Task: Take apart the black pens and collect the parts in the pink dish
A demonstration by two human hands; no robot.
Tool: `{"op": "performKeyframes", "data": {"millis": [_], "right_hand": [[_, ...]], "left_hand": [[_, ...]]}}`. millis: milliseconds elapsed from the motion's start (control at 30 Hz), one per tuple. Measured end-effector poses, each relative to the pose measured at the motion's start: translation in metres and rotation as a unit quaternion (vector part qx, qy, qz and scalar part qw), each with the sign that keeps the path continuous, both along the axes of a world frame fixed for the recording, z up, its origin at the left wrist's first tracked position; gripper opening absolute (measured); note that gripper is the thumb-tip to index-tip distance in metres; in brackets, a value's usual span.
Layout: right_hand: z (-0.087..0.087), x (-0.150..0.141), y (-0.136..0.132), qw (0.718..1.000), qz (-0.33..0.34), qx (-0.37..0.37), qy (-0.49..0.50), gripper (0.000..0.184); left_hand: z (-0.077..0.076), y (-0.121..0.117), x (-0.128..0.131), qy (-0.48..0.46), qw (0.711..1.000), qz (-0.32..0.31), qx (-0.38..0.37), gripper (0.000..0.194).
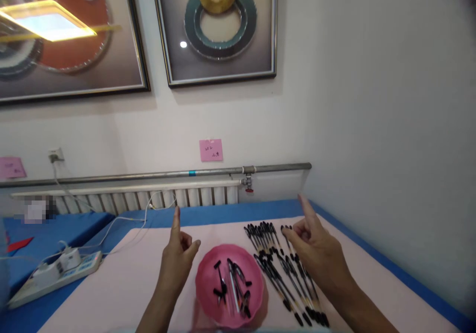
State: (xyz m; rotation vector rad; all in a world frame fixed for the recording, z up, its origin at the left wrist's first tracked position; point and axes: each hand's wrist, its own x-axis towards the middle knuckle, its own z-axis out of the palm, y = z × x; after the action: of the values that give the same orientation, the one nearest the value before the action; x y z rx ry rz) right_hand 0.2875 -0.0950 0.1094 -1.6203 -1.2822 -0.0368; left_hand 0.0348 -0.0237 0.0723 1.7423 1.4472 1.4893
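Note:
My left hand point(178, 246) is raised just left of a pink scalloped bowl point(203, 286), its index finger pointing up, thumb out and other fingers curled. It holds nothing. My right hand point(316, 243) makes the same pointing shape above the right side of the table, also holding nothing. Inside the bowl lie loose pen parts point(232, 286), with black caps and clear tubes. Between the bowl and my right hand, several black-capped pens point(282, 281) lie side by side in a front group. Another group of pens point(264, 236) lies behind it; my right hand partly hides some pens.
Pink cloth point(148, 258) covers the blue tabletop point(223, 214). At left, a white power strip point(82, 268) holds plugged-in chargers, with a white cable point(115, 224) trailing back. A radiator point(186, 196) and pipe point(163, 174) run along the wall under framed pictures point(223, 65).

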Motion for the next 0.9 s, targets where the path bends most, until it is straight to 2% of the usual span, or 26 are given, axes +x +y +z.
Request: {"op": "performKeyframes", "data": {"millis": [100, 167, 233, 300, 467, 533, 633, 733, 800, 833, 900], "right_hand": [[-0.011, -0.006, 0.01, 0.998, 0.014, -0.058, -0.011, 0.065], [-0.023, -0.016, 0.018, 0.989, 0.069, -0.117, -0.058, 0.05], [-0.038, -0.029, 0.026, 0.966, 0.138, -0.181, -0.123, 0.032], [-0.055, -0.045, 0.035, 0.945, 0.176, -0.219, -0.17, 0.025], [-0.093, -0.078, 0.053, 0.916, 0.196, -0.283, -0.205, 0.017], [-0.102, -0.083, 0.059, 0.909, 0.197, -0.308, -0.202, 0.018], [-0.105, -0.079, 0.064, 0.906, 0.202, -0.324, -0.182, 0.017], [-0.1, -0.069, 0.061, 0.913, 0.231, -0.312, -0.126, 0.018], [-0.096, -0.063, 0.052, 0.903, 0.298, -0.309, 0.019, 0.02], [-0.095, -0.061, 0.046, 0.878, 0.339, -0.316, 0.116, 0.022], [-0.094, -0.058, 0.033, 0.808, 0.397, -0.333, 0.28, 0.021]], "left_hand": [[-0.012, 0.011, 0.003, -0.006, 0.999, -0.019, -0.03, 0.084], [-0.022, 0.016, 0.009, -0.036, 0.998, -0.025, -0.043, 0.077], [-0.033, 0.02, 0.015, -0.067, 0.996, -0.023, -0.052, 0.065], [-0.046, 0.021, 0.021, -0.083, 0.994, -0.03, -0.06, 0.055], [-0.074, 0.02, 0.026, -0.087, 0.991, -0.056, -0.09, 0.039], [-0.079, 0.021, 0.025, -0.093, 0.989, -0.059, -0.098, 0.034], [-0.083, 0.024, 0.023, -0.148, 0.98, -0.059, -0.117, 0.029], [-0.081, 0.024, 0.024, -0.259, 0.942, -0.1, -0.187, 0.035], [-0.077, 0.019, 0.027, -0.334, 0.889, -0.178, -0.259, 0.041], [-0.075, 0.016, 0.029, -0.362, 0.854, -0.228, -0.297, 0.042], [-0.07, 0.008, 0.033, -0.396, 0.783, -0.317, -0.359, 0.043]]}}
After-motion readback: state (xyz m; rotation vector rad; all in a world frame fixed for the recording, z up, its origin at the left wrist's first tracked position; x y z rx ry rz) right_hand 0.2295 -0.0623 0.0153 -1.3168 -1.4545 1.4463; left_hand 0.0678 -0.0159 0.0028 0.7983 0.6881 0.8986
